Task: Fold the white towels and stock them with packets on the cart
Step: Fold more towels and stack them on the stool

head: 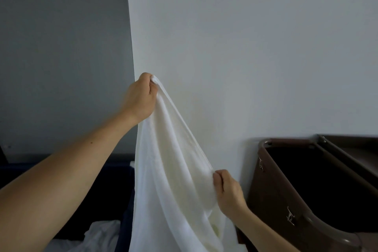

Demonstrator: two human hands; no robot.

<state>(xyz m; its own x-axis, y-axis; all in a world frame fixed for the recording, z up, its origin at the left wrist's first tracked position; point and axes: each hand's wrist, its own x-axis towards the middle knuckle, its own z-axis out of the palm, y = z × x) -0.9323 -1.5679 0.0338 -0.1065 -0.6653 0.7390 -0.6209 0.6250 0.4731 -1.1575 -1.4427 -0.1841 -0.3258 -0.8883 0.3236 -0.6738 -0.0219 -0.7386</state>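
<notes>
Right hand point(228, 192), nearest you: fingers point(218, 179) curled, pinching the white towel point(169, 170) along its hem. Left hand point(141, 98), held higher, grips a bunched corner, so the cloth hangs slack against the wall. Best next, I judge: run your right hand to the free corner and level both hands before folding, with the brown cart point(272, 180) waiting just beyond on the right.

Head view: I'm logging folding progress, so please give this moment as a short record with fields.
white towel: unfolded, hanging in the air
left hand: grips its bunched top end, raised high
right hand: pinches an edge lower down
brown bin: at right, inside dark
white cloth: lying lower left
</notes>
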